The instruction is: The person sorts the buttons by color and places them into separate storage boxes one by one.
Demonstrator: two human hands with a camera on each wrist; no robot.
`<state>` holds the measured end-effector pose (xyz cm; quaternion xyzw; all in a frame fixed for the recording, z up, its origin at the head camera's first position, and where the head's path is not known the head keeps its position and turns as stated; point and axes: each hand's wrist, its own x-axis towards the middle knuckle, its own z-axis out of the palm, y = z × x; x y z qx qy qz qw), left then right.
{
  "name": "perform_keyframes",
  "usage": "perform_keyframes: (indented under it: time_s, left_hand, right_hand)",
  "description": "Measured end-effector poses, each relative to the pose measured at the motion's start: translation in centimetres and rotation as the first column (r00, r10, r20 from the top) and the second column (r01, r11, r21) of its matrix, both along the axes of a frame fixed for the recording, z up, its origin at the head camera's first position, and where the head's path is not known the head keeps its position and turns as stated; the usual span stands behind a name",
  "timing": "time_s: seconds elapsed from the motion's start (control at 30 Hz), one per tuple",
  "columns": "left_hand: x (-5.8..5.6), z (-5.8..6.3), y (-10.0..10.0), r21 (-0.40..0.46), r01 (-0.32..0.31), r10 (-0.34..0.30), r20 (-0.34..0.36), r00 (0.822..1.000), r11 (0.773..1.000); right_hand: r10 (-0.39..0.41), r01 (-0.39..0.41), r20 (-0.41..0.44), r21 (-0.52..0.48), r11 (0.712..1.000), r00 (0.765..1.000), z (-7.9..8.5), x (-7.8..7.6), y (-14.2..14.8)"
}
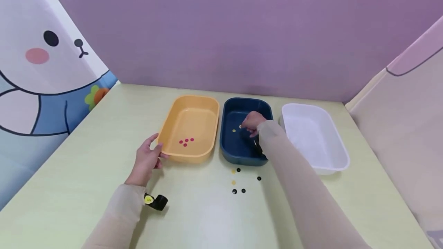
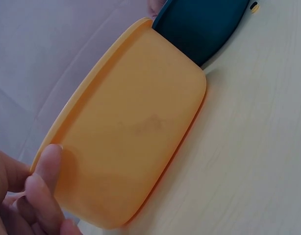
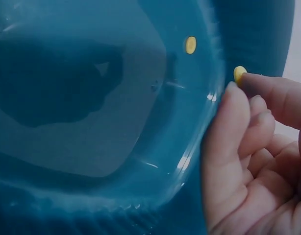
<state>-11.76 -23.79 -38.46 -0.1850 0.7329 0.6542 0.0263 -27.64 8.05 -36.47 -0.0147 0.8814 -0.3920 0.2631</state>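
Observation:
My right hand [image 1: 252,123] is over the navy tray [image 1: 242,156], pinching a small yellow button [image 3: 239,74] at its fingertips. Another yellow button [image 3: 190,45] lies on the floor of that tray. To the left is an orange tray [image 1: 199,118] with several dark pink buttons [image 1: 186,140] inside. My left hand [image 1: 146,160] holds this tray's rim at the near left corner, fingers and thumb on either side of the wall. In front of the navy tray, several black buttons [image 1: 243,191] and two yellow buttons [image 1: 233,182] are scattered on the table.
A white tray [image 1: 311,135] stands right of the navy one, partly behind my right sleeve [image 1: 304,191]. A purple backdrop [image 1: 225,34] rises behind the table [image 1: 197,210]. Beside my left wrist is a black strap camera [image 1: 159,202].

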Motion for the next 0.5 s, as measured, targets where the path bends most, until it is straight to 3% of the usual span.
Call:
perform_keyframes:
  time_s: [0.5]
  left_hand:
    - [-0.03,-0.02,0.18,0.002,-0.01,0.01,0.022,1.0,1.0]
  right_hand:
    - [0.015,-0.014,-0.004,0.028,0.999,1.0,-0.57,0.25,0.06]
